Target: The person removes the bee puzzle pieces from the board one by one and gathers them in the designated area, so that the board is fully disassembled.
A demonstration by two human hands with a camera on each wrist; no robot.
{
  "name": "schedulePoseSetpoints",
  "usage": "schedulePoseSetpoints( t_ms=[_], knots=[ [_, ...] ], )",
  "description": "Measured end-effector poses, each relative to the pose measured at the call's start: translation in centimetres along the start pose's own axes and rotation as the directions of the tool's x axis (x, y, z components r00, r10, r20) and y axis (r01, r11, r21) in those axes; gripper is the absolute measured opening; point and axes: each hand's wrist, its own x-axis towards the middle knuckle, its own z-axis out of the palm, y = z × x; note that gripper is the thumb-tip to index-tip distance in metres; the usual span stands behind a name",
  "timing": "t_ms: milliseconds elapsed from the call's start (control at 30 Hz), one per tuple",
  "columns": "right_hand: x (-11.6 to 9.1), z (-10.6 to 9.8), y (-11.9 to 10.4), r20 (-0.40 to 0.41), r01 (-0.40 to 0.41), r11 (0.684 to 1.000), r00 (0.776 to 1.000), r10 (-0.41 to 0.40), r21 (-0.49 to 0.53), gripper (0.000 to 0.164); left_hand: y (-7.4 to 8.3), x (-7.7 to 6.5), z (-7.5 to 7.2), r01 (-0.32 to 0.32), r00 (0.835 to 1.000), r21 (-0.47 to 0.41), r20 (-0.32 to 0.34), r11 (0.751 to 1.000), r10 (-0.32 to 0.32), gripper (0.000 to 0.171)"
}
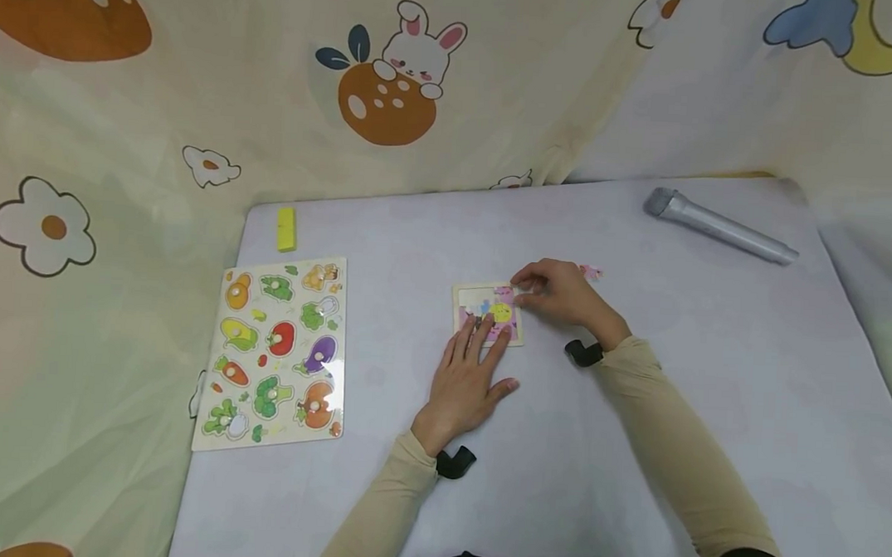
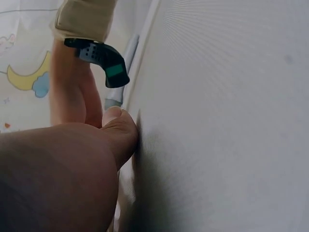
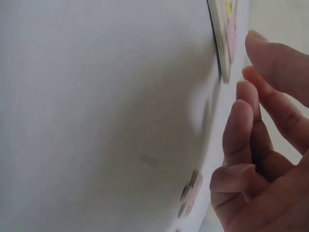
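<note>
A small square jigsaw puzzle (image 1: pixel 463 294) with a pale frame lies mid-table, showing pink, yellow and blue picture parts. My left hand (image 1: pixel 465 393) rests its spread, straight fingers over its lower edge; the left wrist view shows mainly that hand's thumb (image 2: pixel 120 135) near the tabletop. At the upper right corner is my right hand (image 1: pixel 561 293), its fingers bent loosely. In the right wrist view, the thumb (image 3: pixel 277 60) stands apart from the fingers, with nothing seen between them, beside the puzzle's edge (image 3: pixel 220 46). Loose pink puzzle pieces (image 1: pixel 591 272) lie just behind the right hand.
On the left lies a large vegetable puzzle board (image 1: pixel 263 354), with a yellow block (image 1: pixel 287 229) behind it. A grey tube-shaped object (image 1: pixel 725 227) lies at the back right. Patterned cloth (image 1: pixel 275 80) hangs along the table's back and left sides.
</note>
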Motion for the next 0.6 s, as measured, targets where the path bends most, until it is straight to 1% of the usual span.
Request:
schedulePoseSetpoints(
  t_ms=[167,267,333,467,600],
  knots=[
    [0.5,0.7,-0.6,0.016,0.015,0.999,1.0,-0.014,-0.047,0.03,0.1,0.1,-0.2,0.016,0.999,0.007,0.031,1.0,-0.016,0.078],
    [0.7,0.9,-0.9,0.025,0.011,0.995,1.0,-0.009,-0.097,0.029,0.1,0.1,-0.2,0.016,0.999,0.005,0.028,1.0,-0.016,0.078],
    [0.8,0.9,-1.0,0.035,-0.004,0.994,0.999,0.008,-0.113,0.029,0.1,0.1,-0.2,0.015,1.0,0.002,0.027,1.0,-0.015,0.077],
    [0.9,1.0,-1.2,0.059,-0.021,0.994,0.998,0.028,-0.108,0.029,0.1,0.0,-0.2,0.022,0.999,0.0,0.035,1.0,-0.022,0.077],
    [1.0,1.1,-1.3,0.058,-0.021,0.996,0.998,0.026,-0.087,0.029,0.1,0.0,-0.2,0.024,0.999,0.005,0.033,1.0,-0.024,0.077]
  ],
)
